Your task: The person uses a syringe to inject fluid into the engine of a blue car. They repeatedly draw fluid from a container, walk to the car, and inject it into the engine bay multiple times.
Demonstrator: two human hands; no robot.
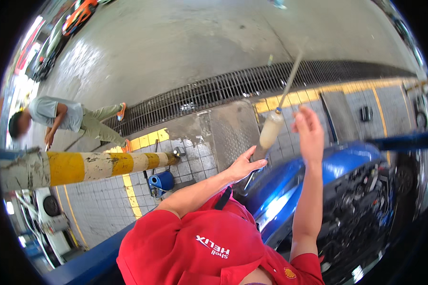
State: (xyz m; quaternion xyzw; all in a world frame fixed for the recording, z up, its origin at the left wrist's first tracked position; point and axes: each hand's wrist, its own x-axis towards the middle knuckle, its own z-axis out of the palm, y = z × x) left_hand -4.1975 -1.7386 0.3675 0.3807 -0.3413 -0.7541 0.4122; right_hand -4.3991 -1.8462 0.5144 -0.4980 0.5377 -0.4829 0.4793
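Note:
My left hand (245, 168) is closed round the lower end of a cloudy, translucent bottle (272, 129). The bottle tilts away from me. From a small blue fitting at its top, a long pale thin tube (291, 78) points up and to the right, its far end blurred. To the right of the bottle, my right hand (310, 130) is raised with fingers loosely bent and apart, and nothing shows in it. Below both hands is a blue car (276, 190) with an uncovered engine bay (356, 204) under and beside my right forearm.
A yellow-and-white striped post (100, 168) juts in from the left. Near it stand a blue container (161, 182) and a person (66, 114) in a grey shirt. A floor drain grate (214, 92) crosses beyond the tiles. A blue beam (399, 141) is at right.

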